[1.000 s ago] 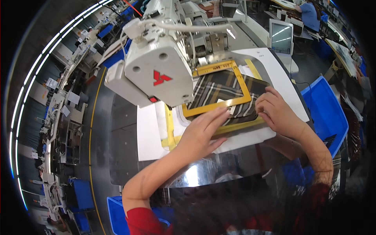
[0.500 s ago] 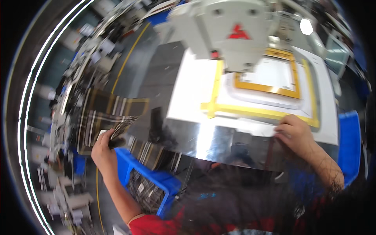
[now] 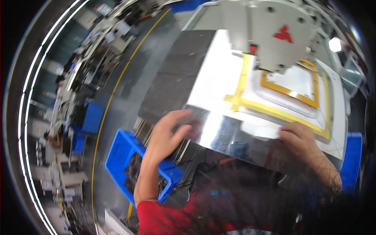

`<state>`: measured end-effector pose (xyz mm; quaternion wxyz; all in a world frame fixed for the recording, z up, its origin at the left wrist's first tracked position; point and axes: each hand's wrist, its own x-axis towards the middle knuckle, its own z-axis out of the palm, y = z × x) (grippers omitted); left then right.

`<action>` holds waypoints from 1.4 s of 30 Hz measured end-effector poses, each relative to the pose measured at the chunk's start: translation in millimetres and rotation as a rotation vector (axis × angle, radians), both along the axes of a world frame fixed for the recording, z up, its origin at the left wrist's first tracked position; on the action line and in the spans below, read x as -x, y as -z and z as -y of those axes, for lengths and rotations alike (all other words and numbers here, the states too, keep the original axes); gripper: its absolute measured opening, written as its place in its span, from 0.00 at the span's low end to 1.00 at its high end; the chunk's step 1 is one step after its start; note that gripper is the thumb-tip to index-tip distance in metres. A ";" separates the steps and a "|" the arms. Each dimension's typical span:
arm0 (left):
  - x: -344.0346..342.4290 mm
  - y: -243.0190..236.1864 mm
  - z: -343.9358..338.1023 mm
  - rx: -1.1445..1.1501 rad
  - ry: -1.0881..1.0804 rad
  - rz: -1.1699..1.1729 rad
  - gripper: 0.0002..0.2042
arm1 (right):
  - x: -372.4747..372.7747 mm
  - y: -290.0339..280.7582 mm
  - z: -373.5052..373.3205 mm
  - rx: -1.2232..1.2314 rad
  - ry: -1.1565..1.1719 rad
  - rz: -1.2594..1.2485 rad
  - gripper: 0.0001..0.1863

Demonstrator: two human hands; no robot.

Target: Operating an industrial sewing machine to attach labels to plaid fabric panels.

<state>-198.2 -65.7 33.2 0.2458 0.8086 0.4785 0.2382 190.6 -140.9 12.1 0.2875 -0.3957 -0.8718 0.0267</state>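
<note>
My left hand (image 3: 168,135) is open above the near left part of the shiny metal plate (image 3: 213,135), its thumb and fingers apart and nothing in them. My right hand (image 3: 299,139) is closed, with fingers curled at the near edge of the white work surface (image 3: 207,78). Whatever its fingers hold, if anything, is hidden. Beyond it lies an amber frame (image 3: 290,92) around a white panel, under the grey sewing machine head (image 3: 278,35). Yellow tape (image 3: 270,111) borders that area. Below my left forearm, a blue bin (image 3: 117,164) holds dark, crumpled cloth (image 3: 134,172).
A dark board (image 3: 176,70) extends at the left of the white surface. Another blue bin (image 3: 352,160) stands at the right. A yellow floor line (image 3: 117,86) runs along the aisle, with workbenches (image 3: 84,70) farther left.
My left hand has let go of the striped cloth and moved right, over the metal plate. That cloth no longer hangs by the bin. My right hand stays at the surface's edge; the view has shifted.
</note>
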 end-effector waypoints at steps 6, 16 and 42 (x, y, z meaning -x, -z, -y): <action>-176.3 5.6 -49.0 0.654 0.855 0.010 0.26 | 5.8 -1.0 -6.5 0.133 -0.120 -0.023 0.10; -188.2 21.5 -52.7 0.132 0.681 -0.255 0.10 | -9.1 -1.3 -12.0 0.683 0.308 -0.339 0.11; -218.0 21.0 -61.3 -0.550 0.781 0.044 0.18 | -68.4 -9.9 -112.2 0.797 0.689 -0.140 0.18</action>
